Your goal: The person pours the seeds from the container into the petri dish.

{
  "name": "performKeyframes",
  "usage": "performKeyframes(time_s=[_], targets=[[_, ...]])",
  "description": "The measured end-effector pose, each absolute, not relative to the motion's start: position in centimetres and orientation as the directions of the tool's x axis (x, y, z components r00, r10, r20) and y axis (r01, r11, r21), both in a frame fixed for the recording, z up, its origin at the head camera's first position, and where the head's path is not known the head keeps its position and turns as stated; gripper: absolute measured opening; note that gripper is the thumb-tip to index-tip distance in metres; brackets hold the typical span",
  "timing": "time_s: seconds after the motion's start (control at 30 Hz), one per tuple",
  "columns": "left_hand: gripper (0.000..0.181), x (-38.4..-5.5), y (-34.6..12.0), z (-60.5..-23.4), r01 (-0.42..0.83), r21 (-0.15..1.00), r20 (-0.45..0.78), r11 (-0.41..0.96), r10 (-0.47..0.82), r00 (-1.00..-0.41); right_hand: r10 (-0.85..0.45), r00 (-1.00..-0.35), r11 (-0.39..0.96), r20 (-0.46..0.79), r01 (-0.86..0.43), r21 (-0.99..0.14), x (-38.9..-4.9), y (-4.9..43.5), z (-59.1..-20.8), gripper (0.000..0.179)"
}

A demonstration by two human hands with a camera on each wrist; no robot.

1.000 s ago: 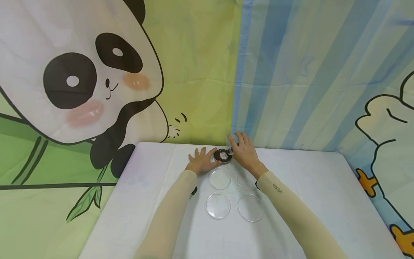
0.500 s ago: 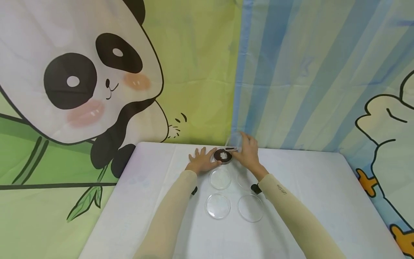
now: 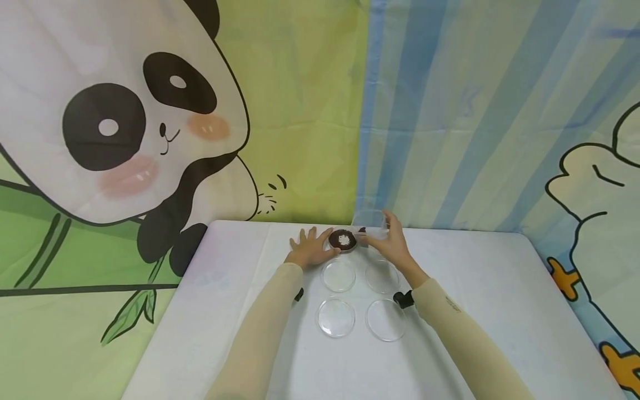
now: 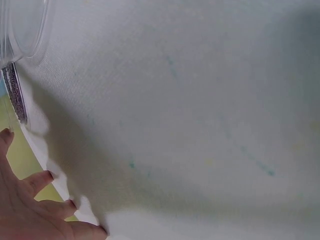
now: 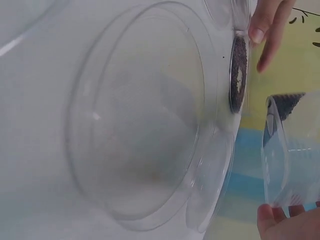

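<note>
Near the table's far edge lies a petri dish (image 3: 343,240) with a ring of dark granules round a white centre. My left hand (image 3: 312,248) rests beside it, fingers spread, with the thumb and forefinger at its left side. My right hand (image 3: 394,243) holds a clear plastic container (image 5: 295,160) just right of the dish. The container is tilted, with dark granules (image 5: 287,104) gathered in one corner. In the left wrist view the left fingers (image 4: 40,181) are stretched out, and the filled dish (image 4: 14,95) shows only edge-on.
Several clear petri dishes lie nearer on the white table (image 3: 240,311): near left (image 3: 335,317), near right dish (image 3: 386,320), middle left dish (image 3: 338,276), middle right dish (image 3: 382,276). A printed cloth (image 3: 310,111) hangs behind the table's far edge.
My right hand has drawn the clear container from over the filled dish's right edge toward the right, and its tilt has changed. My left hand has stayed by the dish.
</note>
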State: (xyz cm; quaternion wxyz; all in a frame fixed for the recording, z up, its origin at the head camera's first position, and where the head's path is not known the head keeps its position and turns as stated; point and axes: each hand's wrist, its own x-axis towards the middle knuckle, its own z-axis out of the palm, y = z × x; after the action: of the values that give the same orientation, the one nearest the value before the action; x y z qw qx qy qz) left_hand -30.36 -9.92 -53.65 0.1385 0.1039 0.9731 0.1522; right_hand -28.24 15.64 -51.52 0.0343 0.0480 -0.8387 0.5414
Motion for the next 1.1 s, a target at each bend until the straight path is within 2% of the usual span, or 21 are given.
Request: performKeyframes(time_s=[0.23,0.47,0.67,1.1], targets=[[0.08,-30.4,-10.0,-53.7,0.162,0.335,-0.221,0.928,0.244,-0.944,-0.046,-0.999,0.215,0.026,-0.036,-0.976,-26.6,17.7,-51.9,0.104],[0.08,-30.2,-10.1,-53.8,0.148,0.327,-0.235,0.933,0.232,-0.944,-0.092,-0.995,0.077,0.035,-0.043,-0.996,-24.9,20.0,-52.6,0.095],[0.078,-30.3,-10.0,-53.9,0.15,0.339,-0.227,0.929,0.235,-0.945,-0.11,-0.993,0.004,0.05,-0.051,-0.999,-23.5,22.6,-52.8,0.093],[0.08,-30.5,-9.9,-54.3,0.159,0.341,-0.221,0.926,0.244,-0.944,-0.137,-0.989,0.151,0.052,-0.072,-0.986,-20.9,30.0,-52.7,0.092]])
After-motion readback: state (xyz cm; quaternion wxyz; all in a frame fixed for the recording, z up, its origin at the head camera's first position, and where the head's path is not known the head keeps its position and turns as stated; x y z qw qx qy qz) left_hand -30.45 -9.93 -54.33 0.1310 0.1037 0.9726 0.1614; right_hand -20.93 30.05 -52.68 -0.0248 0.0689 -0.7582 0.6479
